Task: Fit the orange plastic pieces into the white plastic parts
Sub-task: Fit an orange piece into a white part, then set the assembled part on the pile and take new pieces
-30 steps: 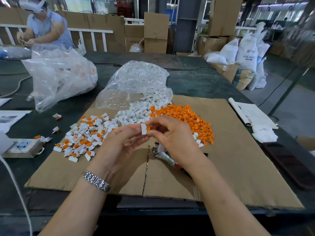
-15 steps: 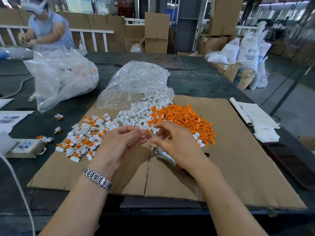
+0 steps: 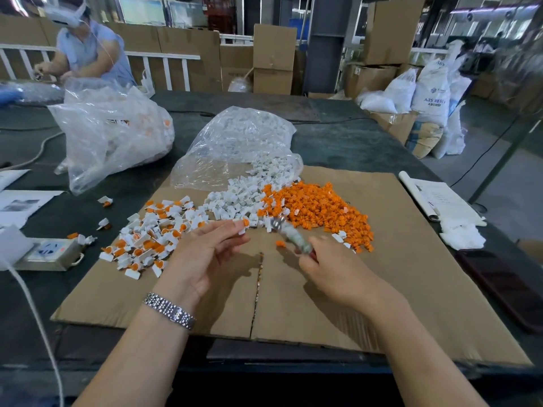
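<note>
Cardboard (image 3: 382, 274) covers the table, carrying a heap of orange pieces (image 3: 320, 208) beside white parts (image 3: 235, 198) spilling from a clear bag (image 3: 235, 142). The left hand (image 3: 202, 257) pinches a white part with an orange piece in it (image 3: 243, 225) at its fingertips. The right hand (image 3: 332, 268) grips a blurred metal tool (image 3: 291, 235). Finished pieces (image 3: 147, 239) lie to the left.

A dark table (image 3: 338, 142) carries a flat cardboard sheet (image 3: 411, 274) at centre, a clear plastic bag (image 3: 111, 136) at ten o'clock, a power strip (image 3: 50, 254) at nine, papers (image 3: 440, 201) at three
</note>
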Demonstrator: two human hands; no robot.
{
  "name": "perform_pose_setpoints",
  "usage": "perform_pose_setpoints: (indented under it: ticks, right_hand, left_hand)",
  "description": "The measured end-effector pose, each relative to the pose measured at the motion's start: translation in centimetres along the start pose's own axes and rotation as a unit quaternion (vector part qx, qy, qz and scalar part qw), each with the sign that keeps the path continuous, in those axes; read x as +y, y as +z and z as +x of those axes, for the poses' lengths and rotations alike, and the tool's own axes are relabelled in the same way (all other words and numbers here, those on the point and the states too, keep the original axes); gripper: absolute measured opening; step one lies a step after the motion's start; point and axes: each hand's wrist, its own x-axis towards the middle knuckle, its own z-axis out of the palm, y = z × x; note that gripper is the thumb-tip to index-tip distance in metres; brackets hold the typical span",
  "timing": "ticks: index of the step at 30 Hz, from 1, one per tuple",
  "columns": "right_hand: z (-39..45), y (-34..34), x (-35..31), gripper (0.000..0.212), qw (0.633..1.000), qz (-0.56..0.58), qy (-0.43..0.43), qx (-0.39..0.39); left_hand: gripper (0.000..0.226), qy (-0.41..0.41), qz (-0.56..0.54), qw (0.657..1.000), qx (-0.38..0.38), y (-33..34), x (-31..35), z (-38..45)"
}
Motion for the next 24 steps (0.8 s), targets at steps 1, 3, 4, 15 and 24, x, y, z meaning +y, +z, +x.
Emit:
perform_pose_setpoints:
  ticks: [1,3,4,15,24]
  right_hand:
    - [0.1,-0.3,-0.5,0.020,0.998,0.068,0.006,-0.013]
    - [0.4,-0.9,-1.7,0.020,0.979,0.194,0.023,-0.063]
    - [0.4,-0.9,-2.3,0.018,0.965,0.246,0.029,-0.091]
    - [0.5,0.2,-4.6,0.021,0.965,0.237,-0.023,-0.106]
    - [0.3,1.6,-4.7,0.030,0.987,0.151,-0.060,-0.007]
  left_hand:
    - [0.031,0.007,-0.004,1.000,0.000,0.1,0.0,0.0]
    - [0.033,0.021,-0.008,1.000,-0.004,0.5,0.1,-0.1]
    - [0.034,0.029,-0.012,0.999,-0.008,0.7,0.2,-0.2]
    - [0.028,0.075,0.041,0.996,0.008,0.8,0.5,-0.5]
    - [0.005,0.086,0.078,0.993,0.024,0.4,0.2,-0.2]
